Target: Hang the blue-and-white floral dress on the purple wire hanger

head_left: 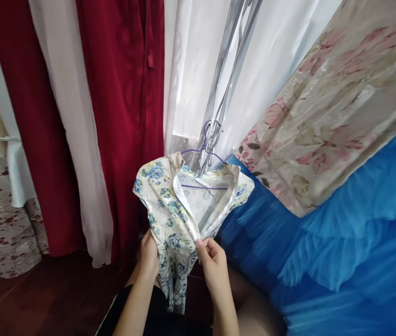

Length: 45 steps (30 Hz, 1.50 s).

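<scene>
Pinching the base of the V-neckline (188,210), which opens away toward the purple hanger (204,147), right hand (214,262) is nearer; left hand (149,253) clasps the cap-sleeved floral garment (170,207) sidelong.

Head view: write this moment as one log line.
left hand: holding side of floral garment | right hand: pinching neckline's V | purple hanger: inside garment's shoulders | blue fabric: picture's right
</scene>
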{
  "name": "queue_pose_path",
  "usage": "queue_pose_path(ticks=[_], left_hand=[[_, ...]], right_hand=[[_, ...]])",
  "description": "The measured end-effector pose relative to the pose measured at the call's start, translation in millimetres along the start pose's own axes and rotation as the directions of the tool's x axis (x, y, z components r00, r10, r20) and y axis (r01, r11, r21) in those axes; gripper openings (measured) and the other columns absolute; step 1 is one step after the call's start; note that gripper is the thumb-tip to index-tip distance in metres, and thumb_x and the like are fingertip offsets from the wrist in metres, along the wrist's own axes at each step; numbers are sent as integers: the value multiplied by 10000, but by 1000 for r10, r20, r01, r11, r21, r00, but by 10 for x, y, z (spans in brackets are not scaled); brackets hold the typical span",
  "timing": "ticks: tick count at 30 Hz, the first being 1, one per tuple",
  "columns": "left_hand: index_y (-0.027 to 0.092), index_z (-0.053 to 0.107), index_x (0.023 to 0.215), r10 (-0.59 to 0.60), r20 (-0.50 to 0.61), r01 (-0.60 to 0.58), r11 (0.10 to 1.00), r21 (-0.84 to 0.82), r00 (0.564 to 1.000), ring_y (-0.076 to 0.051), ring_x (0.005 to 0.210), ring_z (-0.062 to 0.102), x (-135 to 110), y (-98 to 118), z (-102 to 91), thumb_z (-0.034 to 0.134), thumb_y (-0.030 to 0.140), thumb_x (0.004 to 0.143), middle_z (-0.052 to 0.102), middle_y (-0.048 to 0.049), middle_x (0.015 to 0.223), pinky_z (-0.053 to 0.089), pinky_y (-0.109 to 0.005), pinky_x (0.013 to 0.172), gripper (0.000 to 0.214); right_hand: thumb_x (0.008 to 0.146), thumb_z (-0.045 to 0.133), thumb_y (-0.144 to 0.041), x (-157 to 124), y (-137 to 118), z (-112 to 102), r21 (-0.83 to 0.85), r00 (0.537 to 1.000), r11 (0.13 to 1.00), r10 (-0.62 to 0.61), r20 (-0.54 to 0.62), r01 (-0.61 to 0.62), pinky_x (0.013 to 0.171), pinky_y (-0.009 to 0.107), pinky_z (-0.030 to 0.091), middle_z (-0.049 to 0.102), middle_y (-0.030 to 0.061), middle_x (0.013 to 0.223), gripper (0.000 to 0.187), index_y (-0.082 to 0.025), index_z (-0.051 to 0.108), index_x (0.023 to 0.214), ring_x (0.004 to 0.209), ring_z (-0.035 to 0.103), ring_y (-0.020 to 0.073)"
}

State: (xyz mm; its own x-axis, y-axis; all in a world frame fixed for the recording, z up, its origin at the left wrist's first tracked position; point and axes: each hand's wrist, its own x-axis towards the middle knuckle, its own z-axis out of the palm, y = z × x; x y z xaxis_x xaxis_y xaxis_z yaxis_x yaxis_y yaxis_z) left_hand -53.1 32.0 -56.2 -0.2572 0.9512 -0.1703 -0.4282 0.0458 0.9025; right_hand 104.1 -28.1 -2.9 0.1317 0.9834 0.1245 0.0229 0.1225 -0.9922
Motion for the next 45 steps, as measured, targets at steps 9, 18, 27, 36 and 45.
queue_pose_path(ticks=[9, 18, 27, 36, 45], left_hand=[[260, 579, 1118, 631, 296, -697, 653, 297, 717, -303, 1264, 533, -661, 50, 447, 435, 348, 1001, 587, -105, 1262, 404, -449, 1107, 205], [207, 596, 1154, 339, 504, -488, 850, 197, 794, -250, 1083, 641, -671, -71, 458, 542, 226, 935, 652, -99, 1158, 532, -355, 916, 226], [190, 598, 1000, 338, 523, -503, 839, 210, 782, -182, 941, 652, -541, -101, 473, 594, 244, 950, 644, -48, 950, 531, -276, 836, 74], [181, 569, 954, 329, 512, -474, 861, 183, 794, -178, 865, 630, -339, -353, 451, 610, 270, 922, 599, -36, 891, 521, -273, 785, 103], [190, 574, 903, 294, 532, -473, 849, 235, 794, -179, 840, 641, -316, -380, 299, 617, 260, 897, 610, -27, 872, 531, -286, 778, 82]], right_hand=[[895, 622, -535, -53, 2, 6, -14, 1000, 1000, 5, -7, -6, 538, 253, 265, 347, -70, 584, 448, -216, 428, 648, 561, 302, 113], [865, 652, -432, -25, 28, -123, 148, 999, 988, 48, 11, -49, 530, 231, 307, 432, -70, 547, 319, -187, 540, 695, 516, 355, 101], [795, 660, -343, -45, 6, -89, 248, 979, 969, 52, -197, -1, 489, 239, 271, 416, -70, 492, 233, -182, 596, 639, 476, 336, 96], [762, 676, -319, 593, -628, 1, 263, 963, 958, -46, -264, 118, 454, 274, 211, 415, -70, 413, 197, -191, 638, 617, 423, 298, 106], [693, 663, -305, 1280, -1588, 78, 397, 937, 855, -257, -235, 334, 442, 253, 173, 396, -92, 432, 149, -171, 628, 639, 426, 261, 76]])
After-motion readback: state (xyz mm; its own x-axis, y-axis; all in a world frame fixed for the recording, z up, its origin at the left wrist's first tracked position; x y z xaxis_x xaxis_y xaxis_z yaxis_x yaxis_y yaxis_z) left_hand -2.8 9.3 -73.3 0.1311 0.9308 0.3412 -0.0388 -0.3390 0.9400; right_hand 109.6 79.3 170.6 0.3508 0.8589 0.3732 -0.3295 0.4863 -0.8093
